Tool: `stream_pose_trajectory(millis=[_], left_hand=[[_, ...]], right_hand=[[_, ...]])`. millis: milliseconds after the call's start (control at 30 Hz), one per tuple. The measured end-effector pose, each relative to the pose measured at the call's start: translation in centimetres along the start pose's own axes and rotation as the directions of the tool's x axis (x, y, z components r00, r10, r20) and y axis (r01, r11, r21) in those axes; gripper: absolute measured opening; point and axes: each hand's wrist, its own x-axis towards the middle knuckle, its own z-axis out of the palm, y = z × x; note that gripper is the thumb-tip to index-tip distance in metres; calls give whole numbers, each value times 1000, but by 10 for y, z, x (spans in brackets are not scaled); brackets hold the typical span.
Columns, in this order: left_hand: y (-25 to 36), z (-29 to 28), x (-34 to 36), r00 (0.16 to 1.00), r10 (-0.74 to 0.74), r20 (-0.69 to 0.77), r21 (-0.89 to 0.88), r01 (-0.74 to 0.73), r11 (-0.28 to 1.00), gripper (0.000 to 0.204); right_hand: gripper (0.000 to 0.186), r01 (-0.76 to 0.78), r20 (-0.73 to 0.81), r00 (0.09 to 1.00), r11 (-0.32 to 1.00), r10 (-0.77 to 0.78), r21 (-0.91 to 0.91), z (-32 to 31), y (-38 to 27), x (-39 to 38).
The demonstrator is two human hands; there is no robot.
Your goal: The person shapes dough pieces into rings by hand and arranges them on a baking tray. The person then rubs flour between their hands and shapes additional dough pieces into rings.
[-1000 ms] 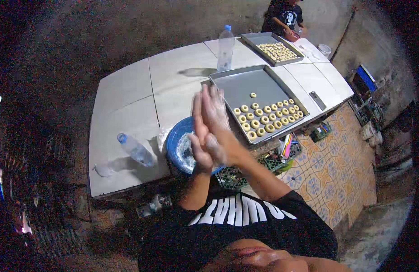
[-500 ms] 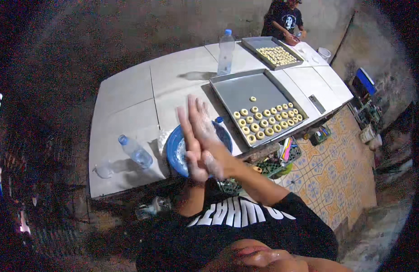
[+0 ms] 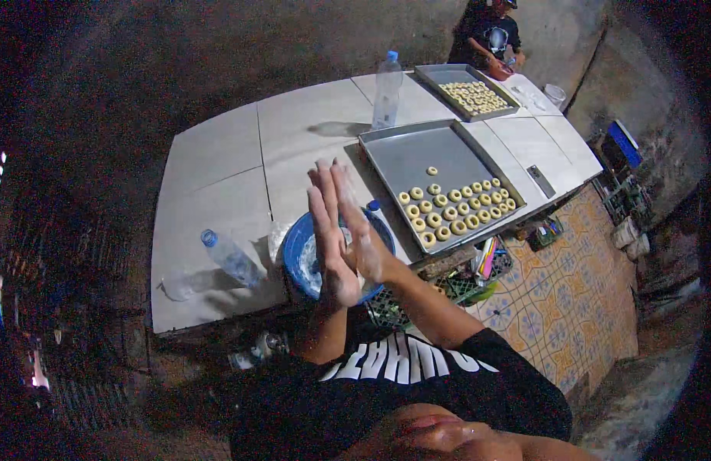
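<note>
Blue plastic basin (image 3: 296,250) at mid-frame, white powder (image 3: 312,270) inside; above it, left hand (image 3: 332,250) and right hand (image 3: 361,234) press palm to palm, fingers straight. Dough rings (image 3: 454,228) sit in a metal tray (image 3: 417,154), right of centre.

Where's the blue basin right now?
In the head view, the blue basin sits at the near edge of the table, partly behind the left hand and right hand, left of the nearer tray.

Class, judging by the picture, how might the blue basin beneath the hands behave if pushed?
The blue basin looks wide and round, so it would probably slide rather than tip. The white powder inside looks loose and might shift. Because the basin sits near the edge of the table, a push that way might drop it.
</note>
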Motion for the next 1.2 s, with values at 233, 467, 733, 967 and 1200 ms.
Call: stream_pose_trajectory(millis=[233,467,733,967,1200], left_hand=[[-23,-10,-6,978,-192,77,407,145,902,100],[-12,14,-7,987,-110,119,316,68,946,92],[-69,12,-23,923,-381,-48,311,376,873,88],[-30,22,-14,969,-172,180,205,134,970,92],[-72,18,-37,938,-347,-3,273,335,902,88]], right_hand=[[104,1,-107,994,980,21,199,-11,-39,9],[99,13,-176,984,998,-2,59,-30,14,17],[111,-88,-199,959,881,200,464,-28,38,7],[102,-183,-125,968,951,219,249,-37,51,-20],[95,-148,-206,916,767,344,624,-25,38,-57]])
